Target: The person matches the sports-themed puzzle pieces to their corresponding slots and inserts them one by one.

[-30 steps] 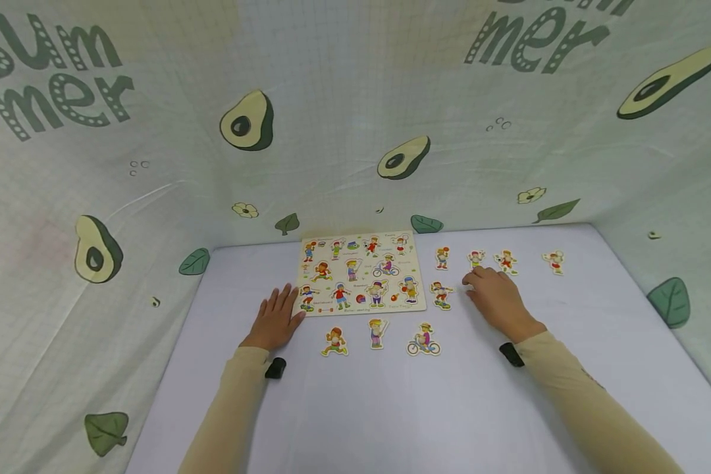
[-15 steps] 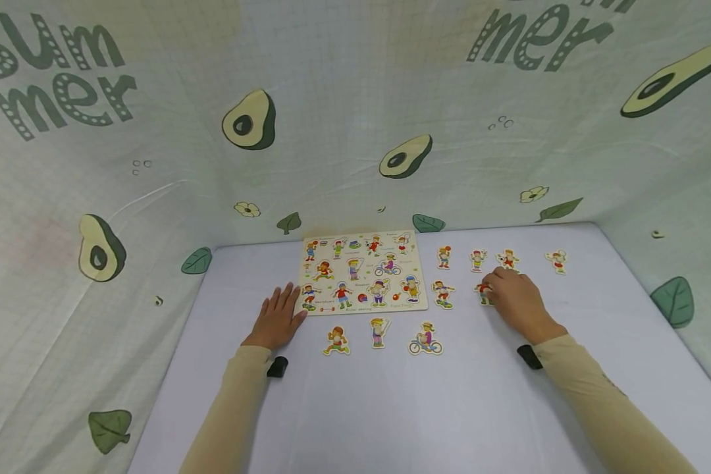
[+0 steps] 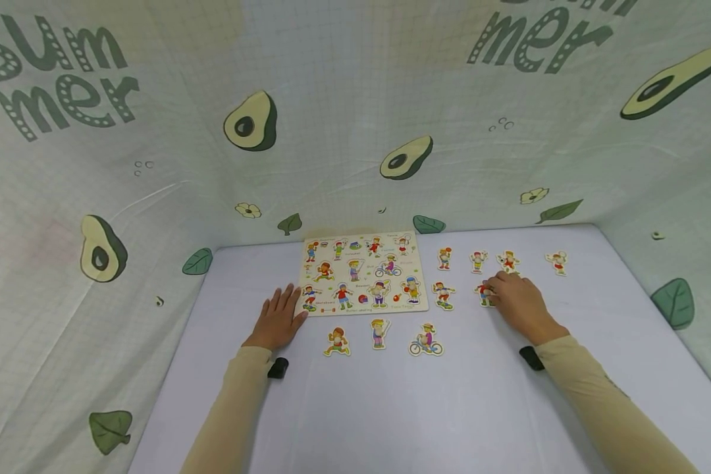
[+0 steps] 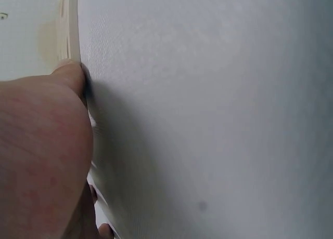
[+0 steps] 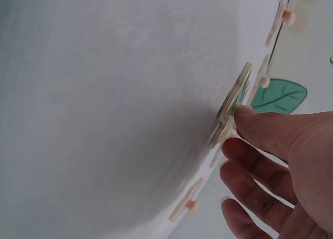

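My right hand (image 3: 518, 303) pinches a wooden puzzle piece (image 3: 484, 294) showing a figure in a red top, right of the board. In the right wrist view my thumb is against this piece (image 5: 235, 91), near the tabletop; the other fingers curl below it. Flat on the table, my left hand (image 3: 275, 322) touches the lower left edge of the puzzle board (image 3: 422, 270). The left wrist view has the thumb against the board's side (image 4: 72, 26). Pictures of children playing sports cover the board.
Loose pieces lie around: a runner (image 3: 337, 342), a golfer (image 3: 379, 334) and a cyclist (image 3: 426, 340) before the board. A skateboarder (image 3: 443, 295), a soccer player (image 3: 507, 261) and a tennis player (image 3: 557, 262) are among those to its right. A printed cloth (image 3: 332, 131) hangs behind.
My right hand has shifted a little to the right over the last second, and the red-topped piece now shows at its fingertips. The left hand stays on the board's edge.
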The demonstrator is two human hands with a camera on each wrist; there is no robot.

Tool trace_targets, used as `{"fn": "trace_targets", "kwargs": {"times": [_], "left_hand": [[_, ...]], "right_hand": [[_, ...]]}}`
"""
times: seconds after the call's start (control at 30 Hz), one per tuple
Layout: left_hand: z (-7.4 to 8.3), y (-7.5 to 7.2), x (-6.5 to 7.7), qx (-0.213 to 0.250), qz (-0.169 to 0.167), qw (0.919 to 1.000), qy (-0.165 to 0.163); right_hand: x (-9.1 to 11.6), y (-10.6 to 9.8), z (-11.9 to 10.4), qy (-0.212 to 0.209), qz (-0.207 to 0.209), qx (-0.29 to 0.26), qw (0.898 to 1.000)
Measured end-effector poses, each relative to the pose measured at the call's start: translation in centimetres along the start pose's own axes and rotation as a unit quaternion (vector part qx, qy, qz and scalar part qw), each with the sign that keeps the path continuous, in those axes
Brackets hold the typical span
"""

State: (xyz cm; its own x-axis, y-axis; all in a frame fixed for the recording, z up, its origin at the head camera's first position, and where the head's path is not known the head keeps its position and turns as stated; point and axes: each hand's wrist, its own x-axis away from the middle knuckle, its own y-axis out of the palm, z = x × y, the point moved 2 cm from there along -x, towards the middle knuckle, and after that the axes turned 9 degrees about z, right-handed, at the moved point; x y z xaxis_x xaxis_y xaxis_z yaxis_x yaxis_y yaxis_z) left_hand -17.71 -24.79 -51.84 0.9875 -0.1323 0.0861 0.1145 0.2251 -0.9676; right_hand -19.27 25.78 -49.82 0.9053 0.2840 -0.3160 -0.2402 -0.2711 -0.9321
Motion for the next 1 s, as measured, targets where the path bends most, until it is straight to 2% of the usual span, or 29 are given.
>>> {"fn": "trace_targets", "kwargs": {"times": [0.47, 1.0], "left_hand": [[-0.6, 0.9, -0.3, 0.012, 0.016, 0.9998, 0.006], [-0.1, 0.2, -0.1, 0.018, 0.010, 0.9998, 0.003]], "right_hand": [[-0.3, 0.1, 0.0, -0.005, -0.001, -0.010, 1.000], [-1.1, 0.6, -0.2, -0.002, -0.014, -0.017, 1.000]]}}
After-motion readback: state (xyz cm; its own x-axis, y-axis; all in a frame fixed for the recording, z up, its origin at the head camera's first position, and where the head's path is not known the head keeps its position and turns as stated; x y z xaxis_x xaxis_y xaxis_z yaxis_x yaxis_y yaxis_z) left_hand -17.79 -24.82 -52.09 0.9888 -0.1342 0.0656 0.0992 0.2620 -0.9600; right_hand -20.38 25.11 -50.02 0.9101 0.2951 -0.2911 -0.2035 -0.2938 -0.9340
